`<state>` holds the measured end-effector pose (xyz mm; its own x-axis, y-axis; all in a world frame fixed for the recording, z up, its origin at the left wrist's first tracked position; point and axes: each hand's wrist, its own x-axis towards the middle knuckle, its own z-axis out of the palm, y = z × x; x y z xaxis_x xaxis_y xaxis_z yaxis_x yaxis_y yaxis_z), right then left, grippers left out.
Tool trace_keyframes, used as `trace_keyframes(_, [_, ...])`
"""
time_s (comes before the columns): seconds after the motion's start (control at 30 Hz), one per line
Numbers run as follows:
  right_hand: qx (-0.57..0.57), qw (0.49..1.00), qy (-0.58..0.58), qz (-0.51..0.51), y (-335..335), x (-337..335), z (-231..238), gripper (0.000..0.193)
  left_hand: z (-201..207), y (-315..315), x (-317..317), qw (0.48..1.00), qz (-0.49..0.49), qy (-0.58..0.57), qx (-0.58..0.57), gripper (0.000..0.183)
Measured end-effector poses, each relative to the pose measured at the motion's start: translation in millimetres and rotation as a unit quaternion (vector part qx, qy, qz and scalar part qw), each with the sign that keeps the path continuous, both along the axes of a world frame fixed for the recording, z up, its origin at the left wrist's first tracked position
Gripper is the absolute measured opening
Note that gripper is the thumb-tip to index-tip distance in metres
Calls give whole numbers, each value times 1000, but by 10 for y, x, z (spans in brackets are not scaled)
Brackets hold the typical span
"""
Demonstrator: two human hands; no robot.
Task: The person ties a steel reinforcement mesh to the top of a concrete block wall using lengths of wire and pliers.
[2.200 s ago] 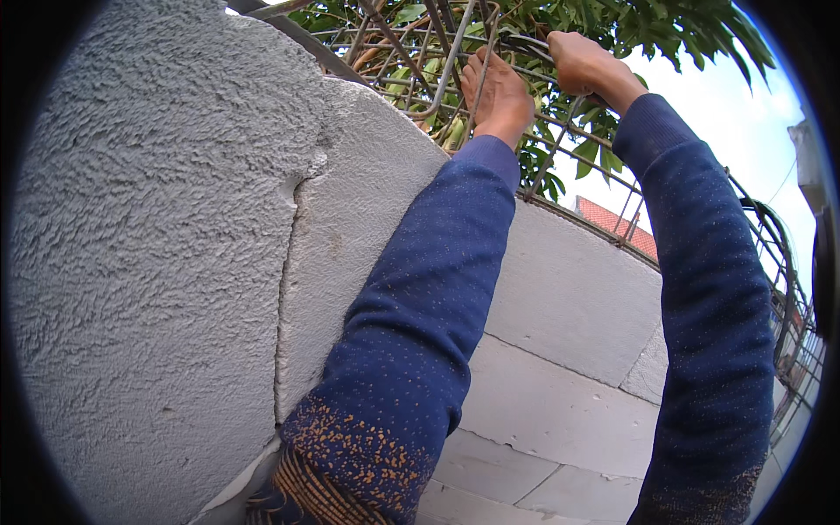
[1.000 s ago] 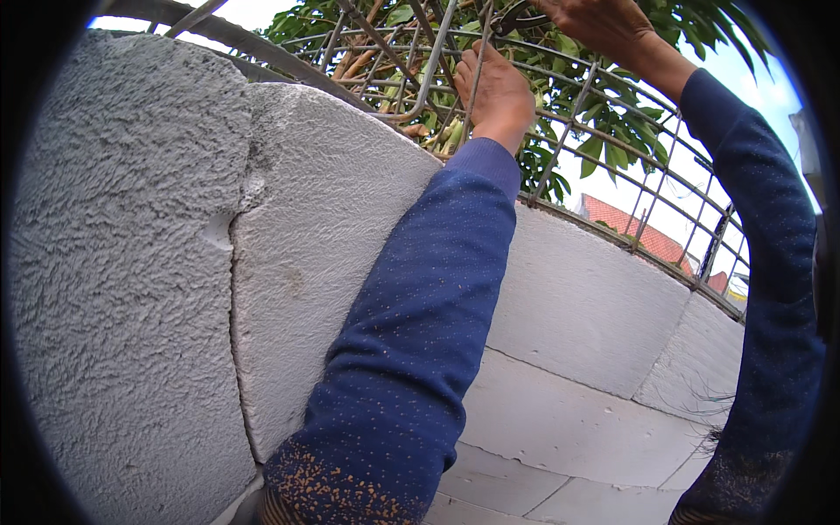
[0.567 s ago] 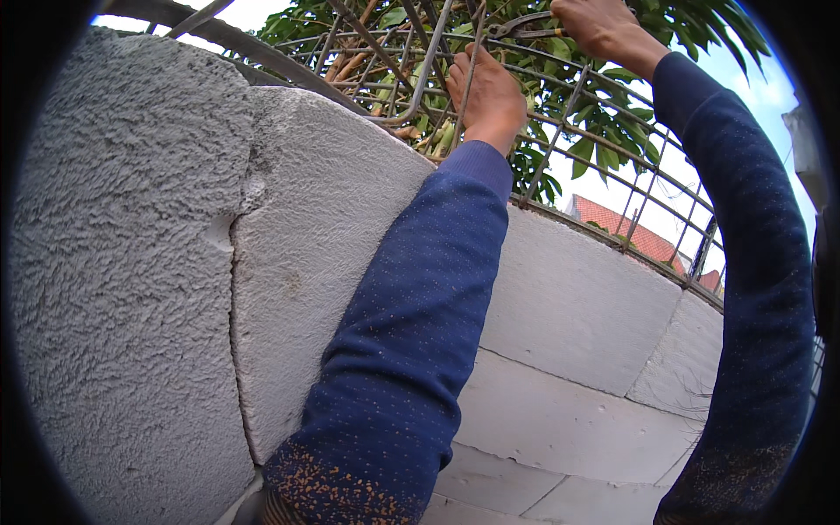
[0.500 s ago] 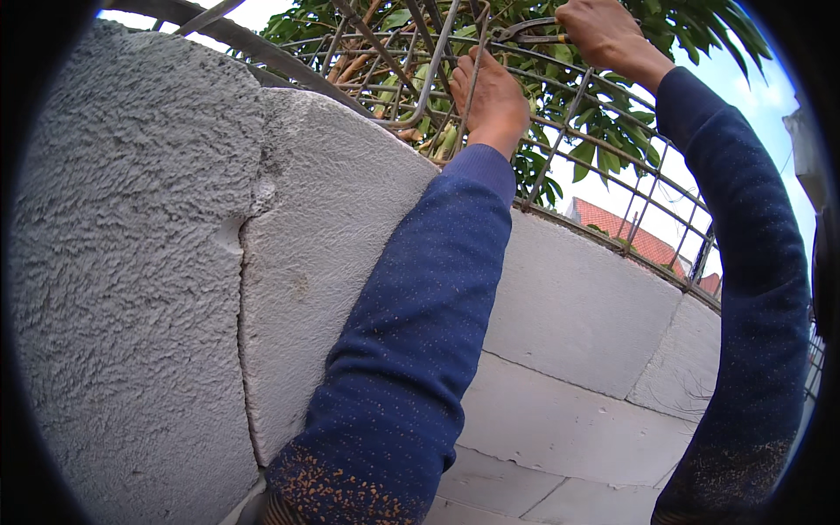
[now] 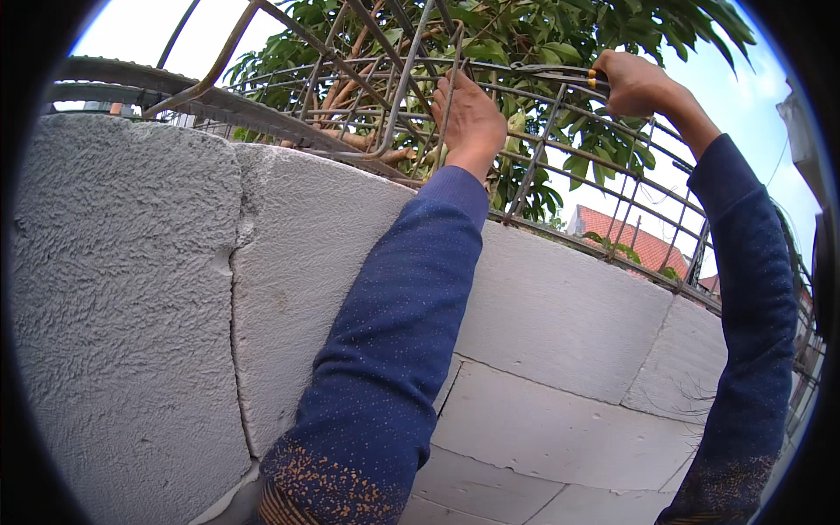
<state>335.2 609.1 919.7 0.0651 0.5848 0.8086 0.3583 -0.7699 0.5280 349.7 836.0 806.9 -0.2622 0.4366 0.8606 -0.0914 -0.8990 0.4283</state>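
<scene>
My left hand (image 5: 473, 121) is up in the cage of steel reinforcing bars (image 5: 541, 144) on top of the wall. Its fingers are curled among the bars, and one upright bar (image 5: 452, 96) crosses in front of it. What the fingertips pinch is hidden. To the right and slightly higher, my right hand (image 5: 637, 83) is closed around the handles of steel pincers (image 5: 560, 73) with a yellow band on the grip. The pincers' jaws point left toward my left hand, at the level of the cage's top bars.
Below the cage runs a wall of pale blocks (image 5: 560, 306), with a rough, grey-coated section (image 5: 131, 289) on the left. Bent bars (image 5: 236, 52) jut out at upper left. Leafy branches (image 5: 560, 39) push through the cage. A red tiled roof (image 5: 626, 236) lies beyond.
My right hand has moved right, away from my left hand, taking the pincers with it. The left hand stays among the bars. The view has shifted, showing more of the upper left.
</scene>
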Motion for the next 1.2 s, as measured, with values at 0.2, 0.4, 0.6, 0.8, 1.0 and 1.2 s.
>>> trace_keyframes(0.2, [142, 988, -10, 56, -339, -615, -168, 12, -15, -81, -33, 996, -31, 82, -2, 101])
trace_keyframes(0.4, [193, 949, 114, 224, -394, -109, -239, 14, 132, -156, -228, 982, -48, 172, -58, 108])
trace_keyframes(0.6, [196, 961, 67, 183, -359, 271, -473, 26, 270, 111, -177, 994, -68, 82, 30, 81])
trace_keyframes(0.8, [230, 944, 72, 225, -356, 454, -407, 25, 424, 80, -216, 991, -38, 125, -10, 65])
trace_keyframes(1.0, [230, 930, 104, 268, -449, 504, -450, 26, 206, 69, -147, 987, 114, 73, 83, 53])
trace_keyframes(1.2, [223, 920, 81, 311, -543, 564, -598, 23, 202, 108, -23, 978, 66, 198, -6, 63])
